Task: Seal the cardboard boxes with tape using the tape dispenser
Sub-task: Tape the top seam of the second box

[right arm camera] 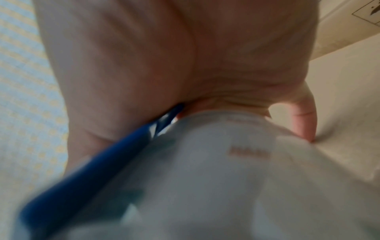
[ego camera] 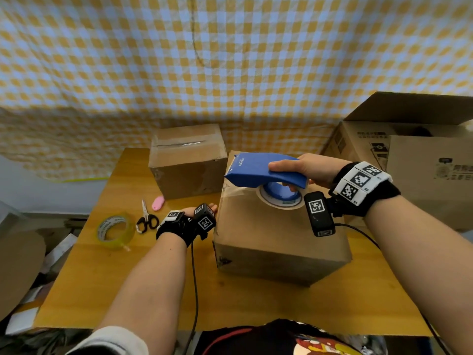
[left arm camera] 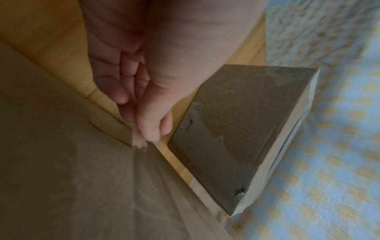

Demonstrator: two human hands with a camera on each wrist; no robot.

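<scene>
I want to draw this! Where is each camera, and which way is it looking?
Head: on the person's head, looking down at the table; both forearms show.
Left wrist: along the left hand, whose thumb touches the near box.
Right wrist: along the right hand gripping the blue tape dispenser; blurry.
Head and left wrist views share the far box.

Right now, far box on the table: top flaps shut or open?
Shut. The far box has its flaps lying flat, with glossy tape along the centre seam in the head view.

On the wooden table [ego camera: 107, 290] lay scissors [ego camera: 146, 219], a pink cutter [ego camera: 158, 202] and a loose yellowish tape roll [ego camera: 115, 231]; a checked cloth [ego camera: 230, 60] hung behind.
</scene>
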